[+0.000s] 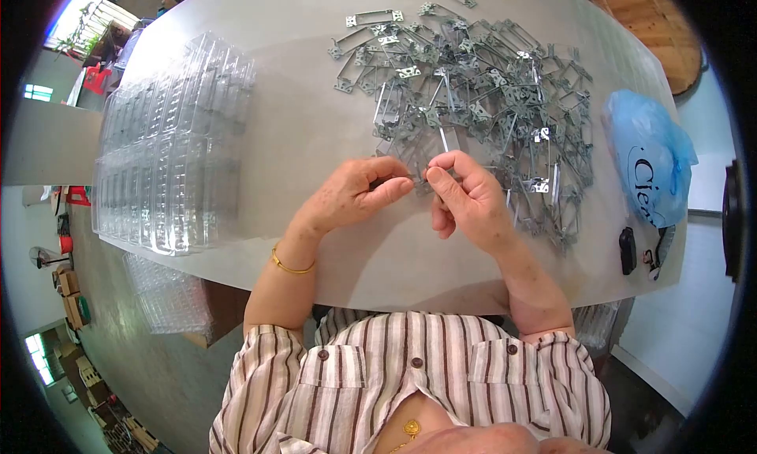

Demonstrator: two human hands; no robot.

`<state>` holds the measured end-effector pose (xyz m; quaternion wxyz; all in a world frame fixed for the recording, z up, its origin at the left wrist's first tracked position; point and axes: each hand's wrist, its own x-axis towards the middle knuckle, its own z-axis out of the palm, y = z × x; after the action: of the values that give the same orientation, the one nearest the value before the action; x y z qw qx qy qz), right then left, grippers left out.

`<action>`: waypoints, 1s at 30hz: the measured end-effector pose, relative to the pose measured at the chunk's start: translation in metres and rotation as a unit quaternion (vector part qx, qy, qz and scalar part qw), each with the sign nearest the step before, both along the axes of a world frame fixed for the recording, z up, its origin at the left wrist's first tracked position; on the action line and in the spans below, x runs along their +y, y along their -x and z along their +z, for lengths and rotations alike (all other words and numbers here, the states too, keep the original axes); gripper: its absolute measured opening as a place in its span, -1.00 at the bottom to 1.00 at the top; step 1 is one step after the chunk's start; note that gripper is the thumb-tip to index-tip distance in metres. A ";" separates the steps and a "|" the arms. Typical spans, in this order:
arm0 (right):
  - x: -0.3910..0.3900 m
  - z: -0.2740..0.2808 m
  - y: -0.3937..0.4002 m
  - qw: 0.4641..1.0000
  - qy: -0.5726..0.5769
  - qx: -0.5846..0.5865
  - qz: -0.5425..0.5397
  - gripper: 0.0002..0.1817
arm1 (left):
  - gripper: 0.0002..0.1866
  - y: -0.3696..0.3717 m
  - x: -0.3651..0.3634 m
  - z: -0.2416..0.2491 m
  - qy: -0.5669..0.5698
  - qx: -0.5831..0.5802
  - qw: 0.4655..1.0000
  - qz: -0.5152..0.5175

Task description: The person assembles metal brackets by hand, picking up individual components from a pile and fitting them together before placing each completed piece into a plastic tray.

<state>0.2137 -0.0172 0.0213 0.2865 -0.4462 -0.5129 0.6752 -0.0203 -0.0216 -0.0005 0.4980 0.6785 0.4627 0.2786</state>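
Observation:
Near the front middle of the table, my left hand [359, 190] is closed, its thumb and index fingertips close together at the lower edge of the metal pile. Just to its right my right hand [471, 198] is pinched, thumb against index finger. What either hand holds is too small or hidden to make out. Directly beyond the fingertips spreads a large heap of thin grey metal brackets [497, 95], long frames with flat ends, lying tangled over one another.
Stacked clear plastic trays [169, 150] stand on the left of the table [296, 99]. A blue plastic bag [648, 158] lies at the right edge, with a small black object [628, 250] below it. More clear trays [169, 296] sit under the table's left edge.

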 end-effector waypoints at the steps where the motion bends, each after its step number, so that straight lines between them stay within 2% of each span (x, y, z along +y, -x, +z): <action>1: 0.001 0.000 0.000 1.000 -0.004 -0.010 0.006 -0.75 | -0.65 0.000 0.000 0.000 0.000 0.001 1.000 0.001; 5: 0.005 0.005 -0.007 0.998 -0.007 -0.036 0.046 -0.80 | -0.65 -0.001 -0.002 0.001 0.012 0.007 1.000 -0.008; 8: 0.007 -0.004 -0.009 0.996 -0.071 -0.039 0.045 -0.84 | -0.63 -0.001 -0.001 0.000 -0.002 -0.004 0.999 -0.033; 11: 0.005 -0.003 -0.006 0.996 -0.084 -0.024 0.008 -0.87 | -0.61 -0.002 -0.001 -0.011 -0.046 -0.013 0.996 -0.074; 13: 0.005 -0.004 -0.006 0.993 -0.102 0.022 -0.057 -0.85 | -0.60 -0.005 -0.001 -0.005 -0.076 -0.018 0.993 -0.092; 15: 0.007 0.001 -0.010 0.991 -0.095 0.032 -0.086 -0.85 | -0.51 -0.005 -0.002 0.005 0.084 -0.047 0.993 -0.064; 16: 0.007 0.003 -0.011 0.989 -0.088 0.043 -0.115 -0.85 | -0.51 -0.005 -0.003 0.004 0.084 -0.046 0.993 -0.064; 18: 0.007 0.001 -0.012 0.985 -0.099 0.055 -0.128 -0.88 | -0.39 -0.005 -0.003 -0.002 0.221 -0.180 0.958 -0.005; 21: 0.004 0.000 -0.007 0.978 -0.138 0.072 -0.141 -0.91 | -0.29 -0.008 -0.003 -0.004 0.245 -0.242 0.939 0.017; 23: 0.002 -0.003 -0.005 0.973 -0.163 0.081 -0.139 -0.91 | -0.28 -0.008 -0.001 -0.003 0.243 -0.257 0.935 0.012; 25: 0.000 -0.008 -0.004 0.960 -0.237 0.068 -0.128 -0.87 | -0.26 -0.008 -0.001 -0.002 0.240 -0.273 0.931 0.007; 30: -0.002 -0.014 -0.003 0.948 -0.291 0.035 -0.125 -0.85 | -0.27 -0.008 0.000 -0.002 0.250 -0.295 0.922 0.027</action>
<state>0.2163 -0.0192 0.0072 0.5040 -0.3802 -0.6165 0.4704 -0.0125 -0.0217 -0.0028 0.7573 0.4065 0.3678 0.3550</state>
